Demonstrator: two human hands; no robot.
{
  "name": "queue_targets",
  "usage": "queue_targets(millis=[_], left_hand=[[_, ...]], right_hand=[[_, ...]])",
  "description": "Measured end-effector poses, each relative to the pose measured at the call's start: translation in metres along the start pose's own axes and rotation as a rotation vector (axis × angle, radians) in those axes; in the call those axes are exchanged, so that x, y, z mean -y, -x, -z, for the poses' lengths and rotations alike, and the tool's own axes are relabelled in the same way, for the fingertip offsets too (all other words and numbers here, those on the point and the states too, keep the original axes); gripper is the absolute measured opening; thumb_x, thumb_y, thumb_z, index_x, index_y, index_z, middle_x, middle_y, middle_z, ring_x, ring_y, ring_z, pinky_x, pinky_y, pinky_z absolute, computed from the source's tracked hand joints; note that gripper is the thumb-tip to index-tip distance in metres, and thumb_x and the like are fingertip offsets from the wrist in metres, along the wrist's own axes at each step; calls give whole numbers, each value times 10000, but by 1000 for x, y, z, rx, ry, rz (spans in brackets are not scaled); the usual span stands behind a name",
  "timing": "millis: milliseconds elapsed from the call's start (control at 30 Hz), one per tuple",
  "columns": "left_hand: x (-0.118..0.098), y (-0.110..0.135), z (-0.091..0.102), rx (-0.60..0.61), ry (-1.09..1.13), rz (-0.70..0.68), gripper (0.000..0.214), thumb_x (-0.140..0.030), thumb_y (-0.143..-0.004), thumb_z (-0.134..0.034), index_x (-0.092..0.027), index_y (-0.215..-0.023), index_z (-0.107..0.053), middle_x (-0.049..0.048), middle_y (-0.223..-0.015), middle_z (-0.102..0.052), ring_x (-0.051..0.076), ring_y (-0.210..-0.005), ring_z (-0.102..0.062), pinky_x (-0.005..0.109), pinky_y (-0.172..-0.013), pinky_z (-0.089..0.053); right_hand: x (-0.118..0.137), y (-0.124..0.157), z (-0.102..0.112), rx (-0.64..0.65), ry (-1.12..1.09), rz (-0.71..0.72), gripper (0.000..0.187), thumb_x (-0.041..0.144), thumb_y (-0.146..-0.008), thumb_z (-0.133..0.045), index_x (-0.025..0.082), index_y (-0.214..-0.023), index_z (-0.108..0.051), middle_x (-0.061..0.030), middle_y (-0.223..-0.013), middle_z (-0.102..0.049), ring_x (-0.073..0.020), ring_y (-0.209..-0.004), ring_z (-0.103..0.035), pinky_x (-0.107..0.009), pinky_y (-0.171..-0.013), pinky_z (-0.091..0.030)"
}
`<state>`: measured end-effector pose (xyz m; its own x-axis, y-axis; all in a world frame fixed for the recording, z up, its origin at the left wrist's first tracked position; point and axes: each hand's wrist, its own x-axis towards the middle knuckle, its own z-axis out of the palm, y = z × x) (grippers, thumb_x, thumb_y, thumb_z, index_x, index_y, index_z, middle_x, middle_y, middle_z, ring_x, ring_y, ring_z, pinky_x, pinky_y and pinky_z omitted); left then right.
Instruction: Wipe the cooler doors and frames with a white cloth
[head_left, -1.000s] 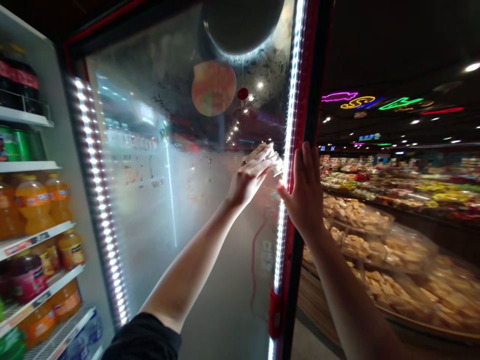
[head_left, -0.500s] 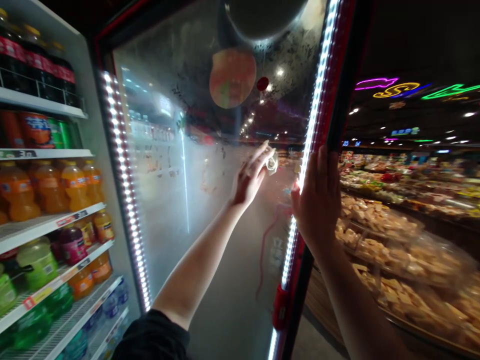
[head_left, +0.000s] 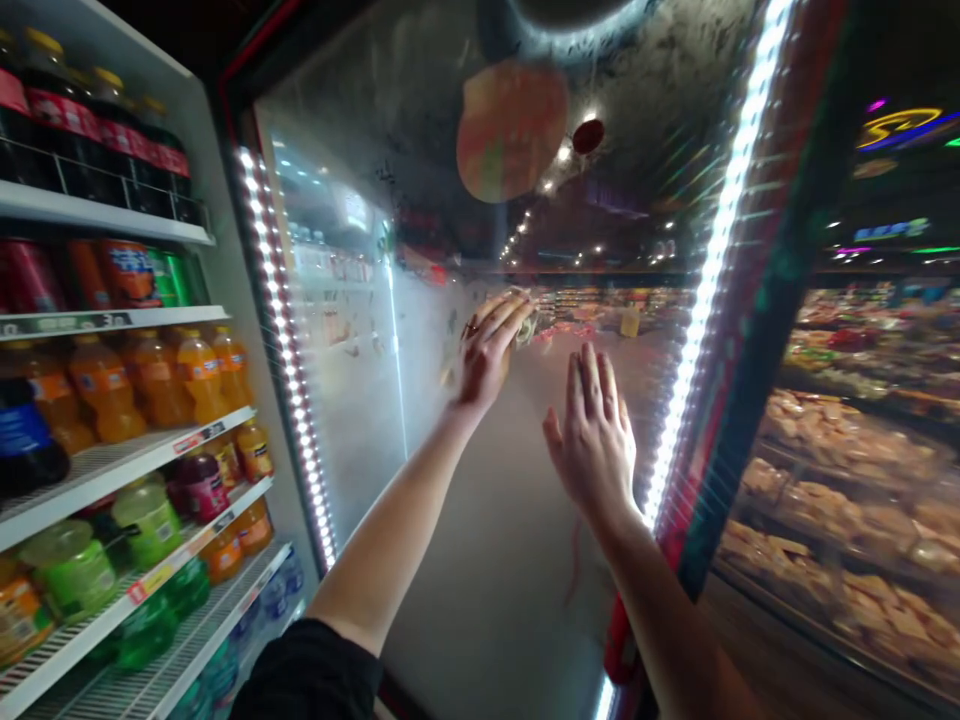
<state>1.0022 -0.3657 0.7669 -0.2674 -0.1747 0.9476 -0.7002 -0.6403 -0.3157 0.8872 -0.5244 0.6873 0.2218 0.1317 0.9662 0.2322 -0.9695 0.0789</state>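
Note:
A fogged glass door (head_left: pixel 465 570), lined with bright light strips, stands open in front of me. On its misted pane my left hand (head_left: pixel 489 352) presses a small crumpled pale wipe (head_left: pixel 527 328), partly hidden by the fingers. Its arm reaches up from a dark sleeve. To the right of it, my right hand (head_left: pixel 596 435) is held flat with fingers straight and thumb apart, holding nothing. It is at or close to the glass; whether it touches I cannot tell. The right light strip (head_left: pixel 709 290) runs just beyond that hand.
Left of the door, cooler shelves (head_left: pixel 124 450) carry orange drink bottles (head_left: pixel 199 375), dark cola bottles (head_left: pixel 112 120) and cans (head_left: pixel 135 272). A red handle piece (head_left: pixel 619 640) sits low on the door frame. Packaged goods fill a display (head_left: pixel 847 450) at the right.
My right hand has left the door's edge frame and moved left in front of the glass. My left hand stays up with the wipe. The view has turned a little left.

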Motion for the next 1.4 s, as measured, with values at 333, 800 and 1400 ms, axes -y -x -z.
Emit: queue_targets(millis=[333,800,1400], left_hand=[[9,-2,7,37,133,-75,553,-41,-1119,-429,-274,-1594,-590,65,-1518,-752,171,-1535,-609,394,-1292,-515],[31,6,15,131,210,-109,546,-47,-1114,-455,-271,-1592,-597,68,-1547,-729,190,-1546,-603,412,-1307,-514],[107,22,54,9,216,-69,542,-82,-1113,-552,-340,-1584,-620,45,-1534,-748,194,-1501,-647,428,-1286,-538]], right_hand=[[29,7,-30,27,53,-69,900,307,-1132,-475,191,-1812,103,-204,-1844,-298,-362,-1698,-358,-619,-1346,-388],[65,-2,-61,17,81,-152,915,299,-1128,-445,208,-1791,179,-165,-1882,-185,-339,-1737,-259,-606,-1364,-358],[104,-17,-98,38,130,-147,872,352,-1155,-401,171,-1791,167,-182,-1858,-241,-296,-1741,-242,-555,-1375,-346]])
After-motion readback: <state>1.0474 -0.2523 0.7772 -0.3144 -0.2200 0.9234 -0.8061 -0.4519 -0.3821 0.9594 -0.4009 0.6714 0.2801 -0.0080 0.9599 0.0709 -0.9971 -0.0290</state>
